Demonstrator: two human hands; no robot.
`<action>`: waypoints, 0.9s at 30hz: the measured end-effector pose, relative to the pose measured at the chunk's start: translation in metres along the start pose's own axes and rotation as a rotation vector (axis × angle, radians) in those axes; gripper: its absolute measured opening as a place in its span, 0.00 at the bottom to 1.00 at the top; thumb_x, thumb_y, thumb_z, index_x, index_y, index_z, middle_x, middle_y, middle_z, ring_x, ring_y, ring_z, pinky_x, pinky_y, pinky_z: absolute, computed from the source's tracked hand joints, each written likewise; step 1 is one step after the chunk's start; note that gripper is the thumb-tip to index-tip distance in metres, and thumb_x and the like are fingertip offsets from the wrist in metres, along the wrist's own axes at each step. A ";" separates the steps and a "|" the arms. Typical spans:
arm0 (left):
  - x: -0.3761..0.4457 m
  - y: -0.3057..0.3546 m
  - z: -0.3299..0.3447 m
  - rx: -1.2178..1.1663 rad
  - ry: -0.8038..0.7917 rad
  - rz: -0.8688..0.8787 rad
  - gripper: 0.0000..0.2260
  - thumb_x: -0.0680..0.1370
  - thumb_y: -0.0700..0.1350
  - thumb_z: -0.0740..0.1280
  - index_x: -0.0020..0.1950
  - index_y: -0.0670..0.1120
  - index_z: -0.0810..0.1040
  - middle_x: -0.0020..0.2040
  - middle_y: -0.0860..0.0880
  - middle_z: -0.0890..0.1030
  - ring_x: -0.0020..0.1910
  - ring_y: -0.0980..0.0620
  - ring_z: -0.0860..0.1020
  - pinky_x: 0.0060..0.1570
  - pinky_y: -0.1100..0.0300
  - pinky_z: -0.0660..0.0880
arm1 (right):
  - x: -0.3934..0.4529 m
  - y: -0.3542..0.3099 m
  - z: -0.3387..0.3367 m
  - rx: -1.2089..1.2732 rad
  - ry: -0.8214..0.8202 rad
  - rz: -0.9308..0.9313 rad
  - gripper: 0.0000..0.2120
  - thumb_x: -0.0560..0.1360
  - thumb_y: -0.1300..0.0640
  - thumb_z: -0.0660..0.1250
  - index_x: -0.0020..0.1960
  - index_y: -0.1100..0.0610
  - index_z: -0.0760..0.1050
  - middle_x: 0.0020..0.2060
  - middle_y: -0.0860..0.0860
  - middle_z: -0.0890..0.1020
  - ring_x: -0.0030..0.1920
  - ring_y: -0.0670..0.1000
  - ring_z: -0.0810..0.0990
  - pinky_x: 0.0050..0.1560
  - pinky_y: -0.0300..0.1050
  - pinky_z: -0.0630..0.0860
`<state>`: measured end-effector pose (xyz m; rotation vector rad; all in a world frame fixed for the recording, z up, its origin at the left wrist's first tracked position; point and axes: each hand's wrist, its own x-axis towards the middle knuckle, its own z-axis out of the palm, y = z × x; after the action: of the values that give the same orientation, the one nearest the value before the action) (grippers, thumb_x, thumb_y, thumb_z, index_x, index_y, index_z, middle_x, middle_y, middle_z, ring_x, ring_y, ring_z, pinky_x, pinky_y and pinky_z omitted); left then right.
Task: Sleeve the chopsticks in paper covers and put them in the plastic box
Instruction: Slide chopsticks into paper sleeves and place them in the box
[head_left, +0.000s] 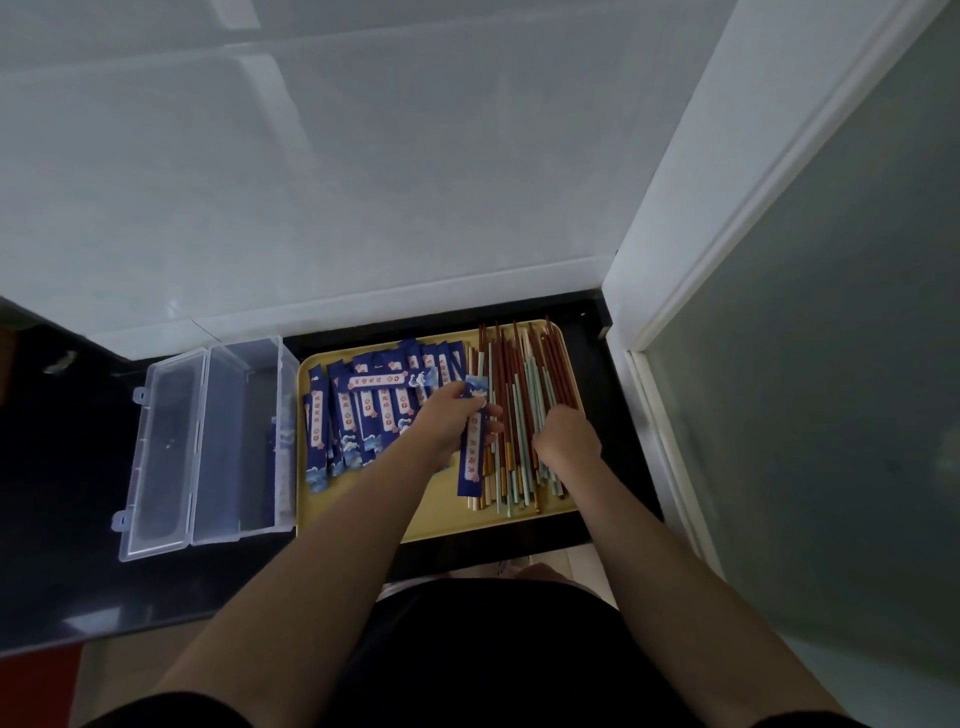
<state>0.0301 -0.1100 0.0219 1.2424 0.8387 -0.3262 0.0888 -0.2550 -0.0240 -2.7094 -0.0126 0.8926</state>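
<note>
You stand at a black countertop (62, 519) set against a pale glossy wall, with a white door frame to your right. On it lies a yellow rectangular tray (441, 512), and it sorts your supplies: a heap of dark blue printed paper covers (363, 410) on its left half, a loose bundle of red-brown, pale green and cream chopsticks (524, 415) on its right. That split suits your two hands, one stock under each.

Your left hand (447, 423) pinches one blue paper cover (474, 457) near its upper end, fingers curled round it, so the sleeve hangs toward you over the tray's middle, just beside the chopsticks. Holding it high probably leaves the lower part free to line up with a pair.

Your right hand (569, 434) rests on the near part of the chopstick bundle, fingers bent down into the sticks; you cannot tell from here whether they have closed on any.

The clear plastic box (249, 441) sits just left of the tray, touching or nearly touching it, its hinged lid (156, 457) laid open flat on the far side, so a finished pair needs only a short carry. Something may lie along the box's right wall, but it is too dim to tell.
</note>
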 end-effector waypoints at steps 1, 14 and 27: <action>-0.001 -0.001 0.001 -0.019 0.002 0.002 0.08 0.84 0.37 0.58 0.52 0.51 0.70 0.47 0.41 0.81 0.41 0.46 0.81 0.48 0.49 0.80 | 0.000 -0.001 -0.002 -0.001 -0.009 -0.002 0.04 0.81 0.58 0.65 0.53 0.58 0.75 0.37 0.50 0.73 0.39 0.51 0.77 0.40 0.45 0.73; 0.005 -0.002 0.008 -0.224 0.055 -0.066 0.20 0.80 0.62 0.62 0.39 0.47 0.73 0.27 0.50 0.71 0.24 0.52 0.68 0.26 0.61 0.69 | -0.010 -0.010 -0.066 0.316 0.151 -0.330 0.04 0.81 0.54 0.66 0.49 0.54 0.76 0.42 0.47 0.78 0.41 0.44 0.77 0.37 0.37 0.69; -0.003 0.007 0.008 -0.149 0.127 -0.027 0.28 0.78 0.65 0.61 0.24 0.49 0.64 0.25 0.49 0.65 0.23 0.51 0.60 0.29 0.59 0.61 | -0.032 -0.034 -0.127 0.848 0.307 -0.498 0.07 0.78 0.53 0.71 0.47 0.57 0.79 0.37 0.49 0.83 0.33 0.47 0.79 0.42 0.51 0.81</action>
<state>0.0363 -0.1156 0.0296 1.1218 0.9724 -0.2039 0.1398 -0.2598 0.1008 -1.8787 -0.1892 0.2315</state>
